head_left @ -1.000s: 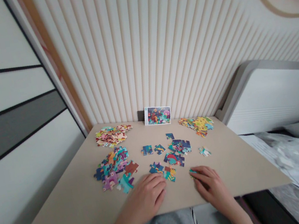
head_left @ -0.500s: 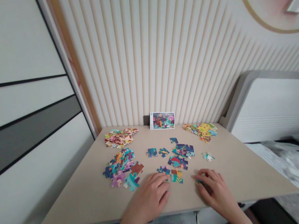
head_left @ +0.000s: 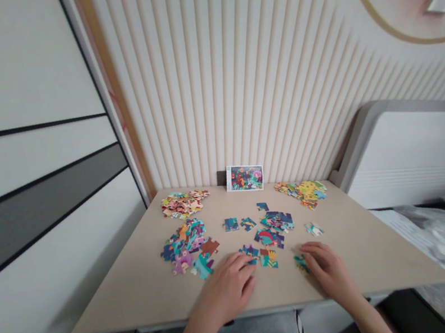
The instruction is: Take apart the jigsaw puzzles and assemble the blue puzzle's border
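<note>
My left hand [head_left: 232, 279] lies palm down on the table, thumb apart, its fingertips at the lower edge of a dark blue and purple puzzle piece [head_left: 248, 251]. Right of that piece is an orange and green puzzle piece [head_left: 268, 258]. My right hand [head_left: 327, 265] rests with loosely bent fingers beside a small green and yellow puzzle piece [head_left: 301, 263], which its thumb side partly covers. Beyond the hands are joined pieces with a red shape [head_left: 268, 238], a dark blue cluster [head_left: 277, 220] and a few loose blue pieces [head_left: 230, 224].
A mixed pile of puzzle pieces [head_left: 185, 244] lies at the left, with a red and cream pile [head_left: 184, 203] behind it. A yellow pile [head_left: 306, 191] sits back right, near a white and teal piece [head_left: 314, 229]. The picture card [head_left: 244, 178] leans against the ribbed wall.
My right hand has shifted away to the right, so more of the green and yellow piece shows. My left hand stays at the blue and purple piece. The whole view has tilted slightly.
</note>
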`<state>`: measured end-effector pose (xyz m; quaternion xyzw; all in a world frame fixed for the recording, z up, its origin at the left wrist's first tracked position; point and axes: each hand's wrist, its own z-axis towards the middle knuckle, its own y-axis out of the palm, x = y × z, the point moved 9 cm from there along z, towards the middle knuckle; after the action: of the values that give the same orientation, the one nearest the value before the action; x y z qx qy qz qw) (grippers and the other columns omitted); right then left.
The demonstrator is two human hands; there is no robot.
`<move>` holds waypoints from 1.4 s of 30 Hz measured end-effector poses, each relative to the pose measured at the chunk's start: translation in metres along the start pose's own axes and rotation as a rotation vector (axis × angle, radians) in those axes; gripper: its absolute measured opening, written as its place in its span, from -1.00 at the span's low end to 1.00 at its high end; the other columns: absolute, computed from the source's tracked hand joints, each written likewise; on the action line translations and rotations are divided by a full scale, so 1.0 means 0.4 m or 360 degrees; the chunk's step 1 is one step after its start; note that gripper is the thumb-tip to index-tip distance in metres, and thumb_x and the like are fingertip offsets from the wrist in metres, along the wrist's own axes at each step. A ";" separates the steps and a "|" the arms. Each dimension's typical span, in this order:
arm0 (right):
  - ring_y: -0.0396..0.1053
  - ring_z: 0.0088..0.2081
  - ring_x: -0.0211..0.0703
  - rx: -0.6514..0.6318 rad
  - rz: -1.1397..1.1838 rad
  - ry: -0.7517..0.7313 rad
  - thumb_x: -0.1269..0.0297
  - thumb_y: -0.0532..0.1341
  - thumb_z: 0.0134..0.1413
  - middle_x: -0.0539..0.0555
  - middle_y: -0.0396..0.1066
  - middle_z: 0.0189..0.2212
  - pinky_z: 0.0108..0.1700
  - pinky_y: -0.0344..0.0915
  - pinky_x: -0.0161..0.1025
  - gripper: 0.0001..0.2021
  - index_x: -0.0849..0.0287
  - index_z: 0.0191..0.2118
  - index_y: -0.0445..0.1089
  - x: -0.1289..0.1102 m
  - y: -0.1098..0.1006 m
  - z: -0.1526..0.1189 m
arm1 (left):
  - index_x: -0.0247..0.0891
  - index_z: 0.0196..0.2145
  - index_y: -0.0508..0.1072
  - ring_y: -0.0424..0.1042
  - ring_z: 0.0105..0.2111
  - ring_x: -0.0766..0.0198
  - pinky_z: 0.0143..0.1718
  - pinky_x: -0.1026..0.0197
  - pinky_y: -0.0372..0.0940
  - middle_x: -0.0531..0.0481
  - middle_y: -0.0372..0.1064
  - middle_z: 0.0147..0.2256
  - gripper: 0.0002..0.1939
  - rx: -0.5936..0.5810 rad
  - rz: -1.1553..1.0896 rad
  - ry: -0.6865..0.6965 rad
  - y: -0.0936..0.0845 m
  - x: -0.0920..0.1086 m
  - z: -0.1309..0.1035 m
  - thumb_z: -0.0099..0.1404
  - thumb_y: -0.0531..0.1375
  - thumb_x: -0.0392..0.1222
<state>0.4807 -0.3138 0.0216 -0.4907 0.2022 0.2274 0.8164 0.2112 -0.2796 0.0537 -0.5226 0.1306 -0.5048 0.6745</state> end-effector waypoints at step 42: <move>0.41 -0.01 0.14 0.0060 -0.0126 0.0242 0.07 0.24 0.06 0.27 0.49 -0.04 0.10 0.28 0.10 -0.57 0.14 0.02 0.49 0.254 0.010 0.307 | -0.08 0.03 0.48 0.33 0.12 0.12 0.21 -0.06 0.27 -0.03 0.41 0.08 -0.71 -0.0082 0.0017 -0.0045 0.016 -0.011 -0.001 0.41 0.12 -0.25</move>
<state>0.5744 -0.1850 0.0159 -0.4988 0.2483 0.1531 0.8162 0.2123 -0.2766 0.0468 -0.5463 0.1368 -0.4901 0.6654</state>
